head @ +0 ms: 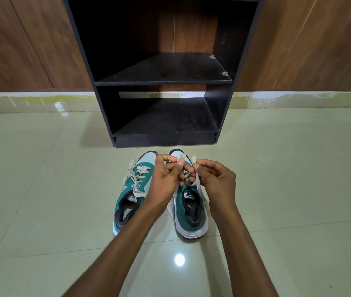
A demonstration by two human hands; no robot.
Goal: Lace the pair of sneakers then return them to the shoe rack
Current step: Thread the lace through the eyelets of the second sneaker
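Note:
Two teal and white sneakers stand side by side on the tiled floor, toes toward the rack. The left sneaker [130, 196] has its cream lace crossed through the eyelets and tied in a bow. Over the right sneaker [190, 213], my left hand [166, 179] and my right hand [215, 179] each pinch a strand of its cream lace [200, 190] above the upper eyelets. Loose lace trails down both sides of that shoe. My hands hide its middle eyelets.
A black shoe rack [163, 82] with two open shelves stands straight ahead against a wood-panelled wall [20, 43]. Its lower shelf [166, 123] sits just beyond the sneakers' toes. Glossy pale floor tiles [41, 211] spread to both sides.

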